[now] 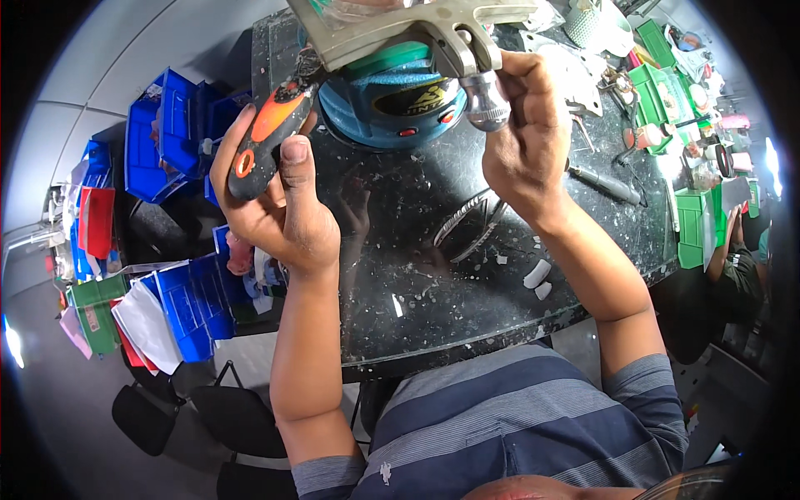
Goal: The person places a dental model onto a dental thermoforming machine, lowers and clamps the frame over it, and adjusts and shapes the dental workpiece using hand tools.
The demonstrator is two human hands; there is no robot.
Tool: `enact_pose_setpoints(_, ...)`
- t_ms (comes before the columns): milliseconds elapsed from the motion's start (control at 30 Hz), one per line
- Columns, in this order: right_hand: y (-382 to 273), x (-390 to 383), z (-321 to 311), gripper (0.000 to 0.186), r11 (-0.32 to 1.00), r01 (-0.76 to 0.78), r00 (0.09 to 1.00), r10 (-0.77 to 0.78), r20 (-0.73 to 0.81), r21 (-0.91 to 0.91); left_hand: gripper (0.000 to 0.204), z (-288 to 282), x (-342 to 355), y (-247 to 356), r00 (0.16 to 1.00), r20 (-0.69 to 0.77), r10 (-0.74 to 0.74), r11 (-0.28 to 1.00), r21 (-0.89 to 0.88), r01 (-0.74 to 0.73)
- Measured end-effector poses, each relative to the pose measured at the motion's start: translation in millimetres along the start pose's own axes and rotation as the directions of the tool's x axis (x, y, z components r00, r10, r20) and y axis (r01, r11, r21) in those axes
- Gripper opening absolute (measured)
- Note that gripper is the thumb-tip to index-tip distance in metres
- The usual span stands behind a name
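Note:
My left hand [292,208] is closed around the orange-and-black handle of a tool [279,117]; its working end is dark and crusted, and I cannot tell its kind. Up at the top, a grey metal frame [375,40] with a forked arm spans the view. From its fork hangs a shiny rounded metal knob [485,102], gripped at its right side by the fingers of my right hand [533,142]. Below and behind the frame stands a blue bench machine [354,112] with red buttons and a green top part, partly hidden.
The black table [400,292] is speckled with white crumbs and holds white chips [537,273], a looped metal tool [467,223] and a dark-handled tool [607,182]. Blue bins [162,137] stand left, green trays [658,100] right. Another person's arm [723,246] shows far right. Black chairs [237,417] stand lower left.

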State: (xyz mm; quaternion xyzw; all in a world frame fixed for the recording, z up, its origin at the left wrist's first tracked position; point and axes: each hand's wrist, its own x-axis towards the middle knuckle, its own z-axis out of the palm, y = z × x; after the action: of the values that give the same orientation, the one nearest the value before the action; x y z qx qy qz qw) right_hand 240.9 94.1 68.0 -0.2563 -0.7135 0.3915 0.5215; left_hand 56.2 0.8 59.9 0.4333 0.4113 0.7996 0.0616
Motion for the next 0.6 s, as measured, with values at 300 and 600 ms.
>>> enact_pose_setpoints(300, 5.2, 7.7, -4.1, 0.026, 0.938, 0.121, 0.991, -0.135, -0.022, -0.326, 0.044, -0.2, 1.1, 0.0, 1.000, -0.008, 0.001, 0.999, -0.045, -0.001)
enact_pose_setpoints(600, -7.5, 19.9, -12.7, 0.020, 0.997, 0.004, 0.996, -0.012, -0.090, -0.081, 0.042, -0.7, 1.8, -2.5, 0.999, -0.031, 0.034, 0.997, -0.073, -0.036)
